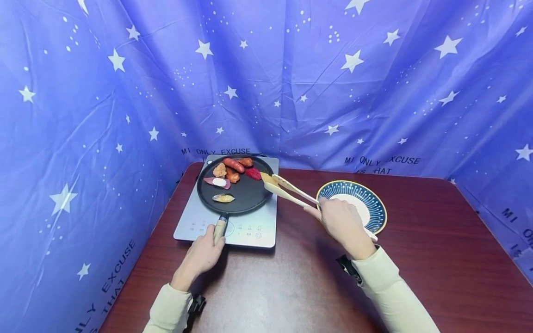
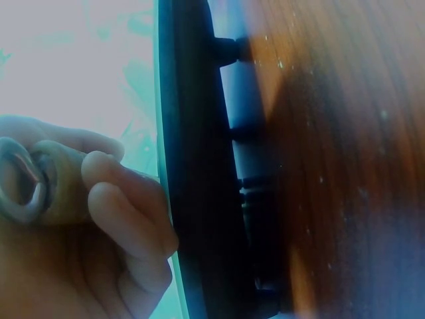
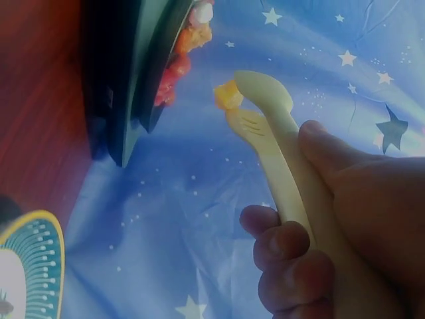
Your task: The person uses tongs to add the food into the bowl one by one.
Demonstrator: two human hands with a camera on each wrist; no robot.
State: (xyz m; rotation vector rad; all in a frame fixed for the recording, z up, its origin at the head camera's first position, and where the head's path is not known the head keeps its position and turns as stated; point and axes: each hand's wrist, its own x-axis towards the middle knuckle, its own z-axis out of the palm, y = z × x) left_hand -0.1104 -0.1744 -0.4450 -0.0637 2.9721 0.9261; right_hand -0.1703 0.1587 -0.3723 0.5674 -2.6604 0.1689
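My left hand (image 1: 204, 252) grips the wooden handle (image 2: 70, 179) of a black frying pan (image 1: 245, 196). The pan sits on a silver induction cooker (image 1: 266, 231). In my right hand (image 1: 343, 222) I hold cream-coloured tongs (image 3: 285, 166), whose tips pinch a yellow food piece (image 3: 229, 95) just past the pan's right rim. On the pan lie a sausage (image 1: 234, 165), a reddish-brown piece (image 1: 246, 162), a crumbed piece (image 1: 220, 170), an orange piece (image 1: 232, 176), a crinkled red piece (image 1: 252, 173), a pink-and-white slice (image 1: 218, 183) and a mussel (image 1: 224, 198).
A round plate (image 1: 376, 203) with a blue patterned rim and yellow edge stands on the dark red table (image 1: 433, 222), partly behind my right hand. A blue star-printed curtain (image 1: 283, 92) hangs along the back and sides.
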